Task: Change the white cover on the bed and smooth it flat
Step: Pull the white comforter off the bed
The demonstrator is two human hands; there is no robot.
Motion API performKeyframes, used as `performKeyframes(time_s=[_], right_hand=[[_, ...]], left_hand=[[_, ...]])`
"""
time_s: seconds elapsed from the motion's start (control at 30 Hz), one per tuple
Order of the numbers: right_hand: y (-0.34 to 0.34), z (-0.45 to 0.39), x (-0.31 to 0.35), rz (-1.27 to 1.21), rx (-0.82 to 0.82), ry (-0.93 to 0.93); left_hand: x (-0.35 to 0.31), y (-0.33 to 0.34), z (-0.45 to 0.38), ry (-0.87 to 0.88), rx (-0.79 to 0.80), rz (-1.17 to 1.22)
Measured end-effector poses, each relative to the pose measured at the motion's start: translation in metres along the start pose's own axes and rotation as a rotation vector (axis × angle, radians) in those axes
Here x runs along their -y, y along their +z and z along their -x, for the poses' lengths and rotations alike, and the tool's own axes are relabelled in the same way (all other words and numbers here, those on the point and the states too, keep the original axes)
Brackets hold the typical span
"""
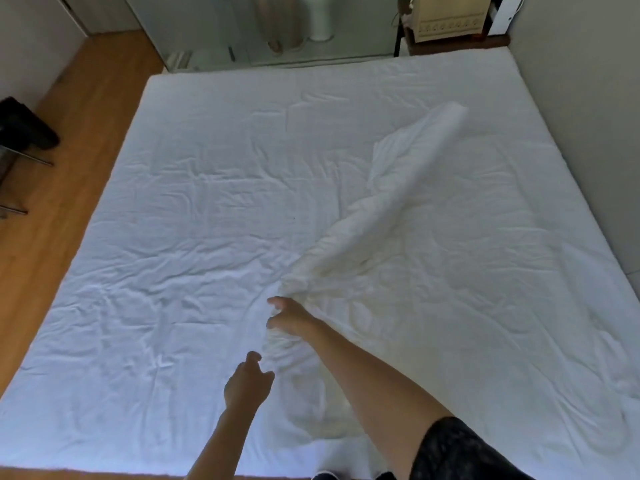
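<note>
Bed (173, 237): right hand (289, 315) grips lifted cover (398, 188); left hand (247, 384) near, loosely curled.

There is one bed (173, 271) with one white cover (450, 271) on it. Two hands are visible, the left hand (247, 384) and the right hand (289, 315).

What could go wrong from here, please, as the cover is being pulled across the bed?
The right hand grips only one bunch of the white cover, so the raised fold could twist or slip free. The left hand holds nothing, so the pull may go unevenly. The sheet underneath is already creased and could drag into more wrinkles.
</note>
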State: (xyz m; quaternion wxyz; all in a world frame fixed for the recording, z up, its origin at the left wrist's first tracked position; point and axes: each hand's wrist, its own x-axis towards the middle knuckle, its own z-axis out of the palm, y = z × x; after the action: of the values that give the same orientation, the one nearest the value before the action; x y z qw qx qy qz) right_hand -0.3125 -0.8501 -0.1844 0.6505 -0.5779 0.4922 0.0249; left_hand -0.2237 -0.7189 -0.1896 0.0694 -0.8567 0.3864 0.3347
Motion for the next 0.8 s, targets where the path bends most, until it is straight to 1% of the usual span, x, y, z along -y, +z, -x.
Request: performKeyframes(time_s=[0.1, 0.2, 0.4, 0.67, 0.8], right_hand=[[0.029, -0.001, -0.005, 0.051, 0.044, 0.032], [0.016, 0.008, -0.034, 0.128, -0.013, 0.086], [-0.071, 0.054, -0.124, 0.12, -0.299, 0.285], [-0.169, 0.146, -0.261, 0.113, -0.502, 0.417], [-0.212, 0.184, -0.339, 0.098, -0.628, 0.466]], left_hand=[[0.023, 0.011, -0.003, 0.005, 0.019, 0.001], [0.017, 0.019, -0.007, 0.054, 0.045, -0.011], [-0.04, 0.047, -0.001, 0.22, 0.082, -0.049], [-0.134, 0.117, 0.031, 0.38, 0.144, -0.19], [-0.19, 0.163, 0.051, 0.46, 0.131, -0.28]])
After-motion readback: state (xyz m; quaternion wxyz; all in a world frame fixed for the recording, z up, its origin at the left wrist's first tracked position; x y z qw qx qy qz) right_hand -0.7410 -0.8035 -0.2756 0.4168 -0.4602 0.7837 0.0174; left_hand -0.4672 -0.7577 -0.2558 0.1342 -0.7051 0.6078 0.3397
